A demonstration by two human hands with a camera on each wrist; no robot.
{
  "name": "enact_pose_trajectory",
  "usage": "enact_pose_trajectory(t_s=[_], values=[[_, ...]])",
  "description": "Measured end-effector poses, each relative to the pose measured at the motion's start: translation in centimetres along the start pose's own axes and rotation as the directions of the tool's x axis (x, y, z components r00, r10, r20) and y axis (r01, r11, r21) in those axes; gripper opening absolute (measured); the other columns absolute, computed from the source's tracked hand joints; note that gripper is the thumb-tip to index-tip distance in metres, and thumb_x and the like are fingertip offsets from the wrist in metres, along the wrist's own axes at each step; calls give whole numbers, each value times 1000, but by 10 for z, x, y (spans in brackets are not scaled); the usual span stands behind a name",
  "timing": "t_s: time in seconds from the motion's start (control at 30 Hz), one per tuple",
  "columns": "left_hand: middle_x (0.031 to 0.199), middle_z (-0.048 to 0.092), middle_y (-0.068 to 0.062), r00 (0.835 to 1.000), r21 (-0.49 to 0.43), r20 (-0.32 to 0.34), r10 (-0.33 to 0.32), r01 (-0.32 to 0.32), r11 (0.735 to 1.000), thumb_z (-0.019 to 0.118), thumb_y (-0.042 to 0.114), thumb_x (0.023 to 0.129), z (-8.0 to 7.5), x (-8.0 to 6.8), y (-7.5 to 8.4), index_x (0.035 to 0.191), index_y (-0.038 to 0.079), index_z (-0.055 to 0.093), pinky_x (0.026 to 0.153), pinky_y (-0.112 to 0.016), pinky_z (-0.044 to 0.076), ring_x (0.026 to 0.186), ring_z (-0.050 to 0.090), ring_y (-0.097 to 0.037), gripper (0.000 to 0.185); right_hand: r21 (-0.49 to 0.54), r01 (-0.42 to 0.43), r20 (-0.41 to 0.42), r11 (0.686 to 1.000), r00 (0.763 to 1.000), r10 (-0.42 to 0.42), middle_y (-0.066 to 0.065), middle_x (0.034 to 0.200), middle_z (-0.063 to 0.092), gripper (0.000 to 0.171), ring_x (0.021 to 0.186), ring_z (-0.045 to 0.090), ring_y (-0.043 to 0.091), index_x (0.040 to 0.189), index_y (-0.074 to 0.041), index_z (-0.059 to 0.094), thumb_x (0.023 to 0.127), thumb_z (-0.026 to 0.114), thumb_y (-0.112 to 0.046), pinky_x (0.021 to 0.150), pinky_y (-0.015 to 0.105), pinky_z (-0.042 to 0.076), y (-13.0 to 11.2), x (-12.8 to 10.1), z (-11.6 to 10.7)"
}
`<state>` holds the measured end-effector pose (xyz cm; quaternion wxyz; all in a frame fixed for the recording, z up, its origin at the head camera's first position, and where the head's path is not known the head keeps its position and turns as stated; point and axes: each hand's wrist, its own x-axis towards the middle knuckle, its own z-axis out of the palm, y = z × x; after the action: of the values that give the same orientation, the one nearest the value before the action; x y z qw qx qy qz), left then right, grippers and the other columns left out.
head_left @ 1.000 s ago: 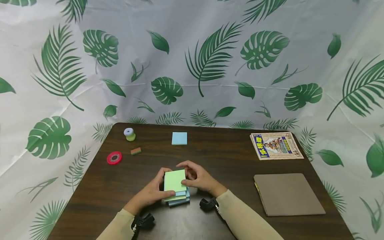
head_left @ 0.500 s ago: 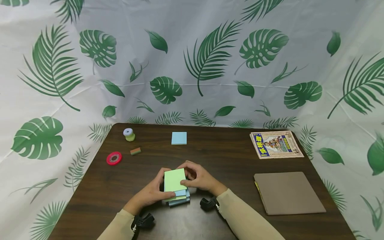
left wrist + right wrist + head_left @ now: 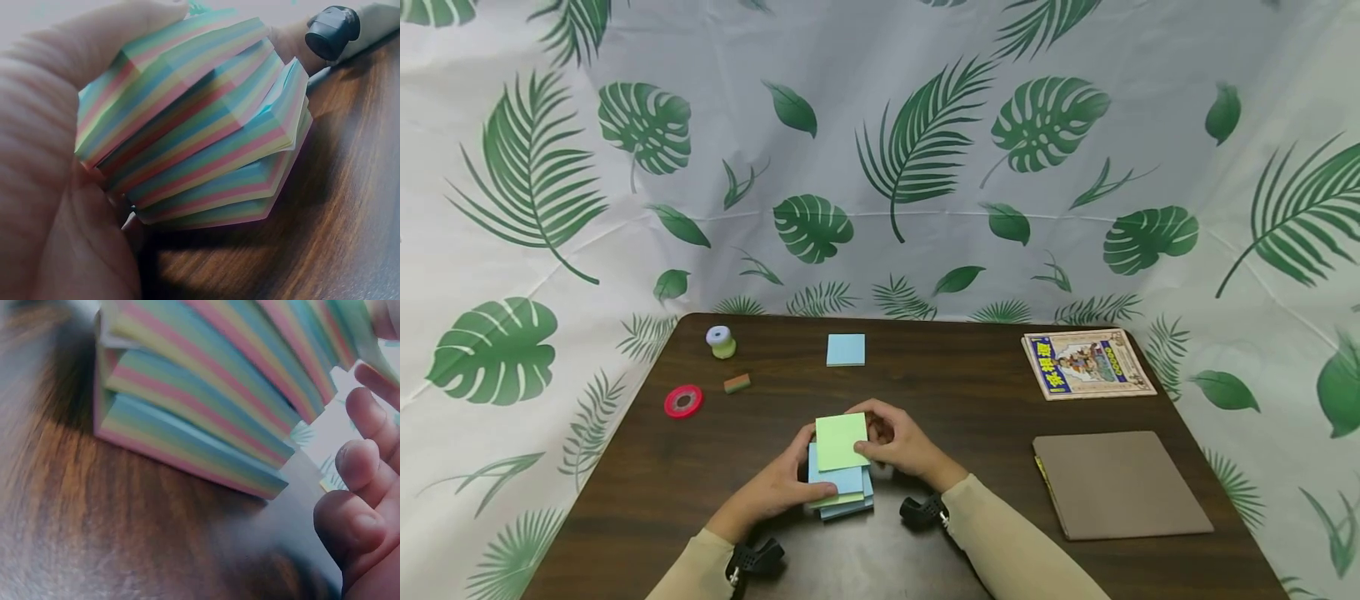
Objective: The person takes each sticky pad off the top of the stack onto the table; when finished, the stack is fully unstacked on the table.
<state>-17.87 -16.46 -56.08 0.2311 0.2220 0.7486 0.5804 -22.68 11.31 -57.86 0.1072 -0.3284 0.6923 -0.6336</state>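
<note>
A stack of striped-edged sticky note pads [image 3: 844,493] sits near the front middle of the dark table [image 3: 970,400]. My left hand [image 3: 805,482] grips the stack's left side, thumb across its front corner. My right hand [image 3: 871,446] pinches the top green pad [image 3: 841,440], which is slid back and skewed, baring a blue pad [image 3: 838,478] beneath. In the left wrist view the fanned pads [image 3: 200,125] fill the frame against my palm [image 3: 50,187]. The right wrist view has the pad edges [image 3: 206,394] up close, with curled fingers [image 3: 356,512] beside them.
A single blue pad [image 3: 846,350] lies farther back. On the left are a small spool [image 3: 722,341], an eraser [image 3: 737,383] and a red tape roll [image 3: 683,402]. A comic book [image 3: 1087,363] and a brown folder [image 3: 1120,483] lie on the right. Leaf-print cloth surrounds the table.
The green top pad has slid away from me and turned slightly under my right hand, uncovering the blue pad below. My left hand stays on the stack.
</note>
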Motion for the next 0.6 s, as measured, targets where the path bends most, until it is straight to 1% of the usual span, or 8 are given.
enact_pose_trajectory(t_s=[0.07, 0.1, 0.23, 0.33, 0.43, 0.53, 0.57, 0.6], values=[[160, 47, -16, 1000, 26, -13, -7, 7, 1000, 84, 26, 97, -1, 0, 0, 167, 17, 22, 107, -21, 44, 133, 53, -26, 93, 25, -12, -27, 1000, 1000, 13, 7, 97, 64, 43, 71, 51, 11, 143, -14, 64, 101, 77, -10, 62, 22, 46, -1, 1, -1], [160, 47, -16, 1000, 28, -12, -3, 4, 1000, 84, 25, 97, -1, 1, 1, 167, 18, 24, 107, -23, 44, 134, 53, -28, 92, 32, -19, -40, 999, 999, 20, 5, 100, 66, 44, 73, 53, 10, 143, -15, 64, 101, 77, -10, 64, 21, 47, -2, 1, -2], [160, 45, -14, 1000, 38, 12, 10, -11, 999, 83, 26, 98, -2, 2, 2, 165, 19, 30, 107, -24, 45, 134, 53, -28, 86, 101, -16, -81, 995, 996, 24, 4, 109, 73, 46, 80, 61, 9, 145, -8, 61, 102, 74, -4, 69, 23, 52, -2, 1, -3], [157, 49, -15, 999, 29, 30, 33, -34, 999, 83, 23, 97, -4, 3, 4, 165, 17, 31, 106, -25, 46, 129, 57, -25, 86, 191, -4, -137, 981, 990, 31, 10, 113, 75, 49, 76, 61, 8, 149, 0, 56, 103, 71, -1, 62, 24, 50, -2, 0, -4], [155, 52, -13, 999, 35, 21, 46, -47, 998, 83, 23, 97, -6, 3, 5, 166, 18, 31, 106, -26, 46, 127, 58, -21, 86, 254, 10, -192, 967, 981, 40, 12, 116, 74, 53, 70, 58, 9, 153, 4, 50, 105, 70, -3, 53, 25, 44, -1, 2, -4], [153, 54, -12, 999, 51, 16, 47, -48, 998, 83, 24, 97, -7, 2, 3, 166, 17, 31, 106, -26, 46, 126, 58, -18, 86, 265, 15, -212, 964, 976, 44, 15, 118, 72, 56, 69, 56, 11, 156, 7, 46, 105, 68, -3, 48, 28, 39, 0, 6, -5], [153, 54, -12, 999, 54, 17, 44, -44, 998, 83, 24, 98, -8, 1, 3, 166, 17, 31, 106, -26, 46, 126, 58, -17, 86, 266, 15, -215, 964, 976, 45, 17, 119, 71, 57, 70, 56, 12, 157, 7, 45, 105, 67, -1, 47, 29, 39, 1, 7, -4], [154, 54, -12, 999, 54, 19, 43, -44, 998, 82, 24, 98, -8, 0, 2, 166, 15, 31, 106, -27, 46, 126, 58, -17, 86, 266, 16, -221, 964, 974, 44, 23, 119, 69, 57, 70, 56, 13, 158, 7, 43, 106, 65, 1, 47, 29, 39, 1, 9, -4]])
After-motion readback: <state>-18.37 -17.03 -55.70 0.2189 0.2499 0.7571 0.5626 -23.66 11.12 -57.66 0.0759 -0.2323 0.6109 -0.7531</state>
